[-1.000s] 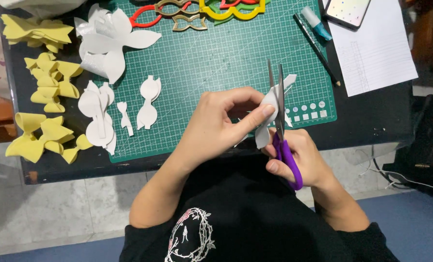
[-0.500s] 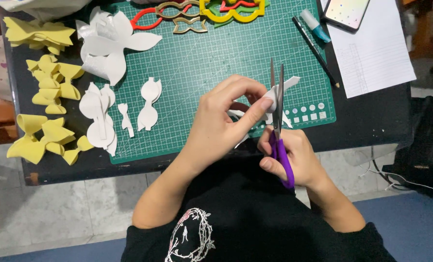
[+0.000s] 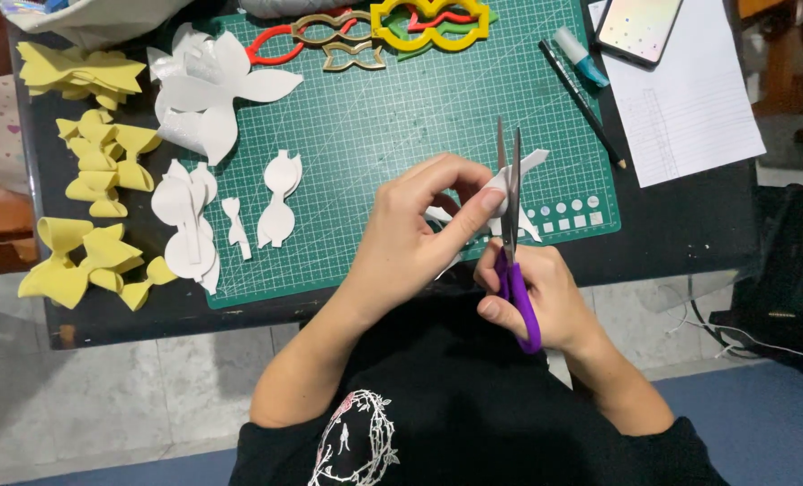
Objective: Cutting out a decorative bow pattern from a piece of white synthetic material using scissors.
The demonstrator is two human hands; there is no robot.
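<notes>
Since a second ago, both hands had shifted slightly leftward, blades closing. At six o'clock, the right hand (image 3: 536, 297) gripped purple-handled scissors (image 3: 512, 243); the left hand (image 3: 415, 225) pinched a white foam piece (image 3: 509, 184) against them, partly cut. At nine o'clock lay finished white bow cutouts (image 3: 239, 211) and yellow foam bows (image 3: 86, 216) beside the green cutting mat (image 3: 401, 117). At twelve sat coloured bow templates (image 3: 392, 27). At one o'clock, a lined white sheet (image 3: 699, 108) bore a phone (image 3: 640, 27).

Bright even overhead light, soft shadows, sharp focus (corners dimmer).
</notes>
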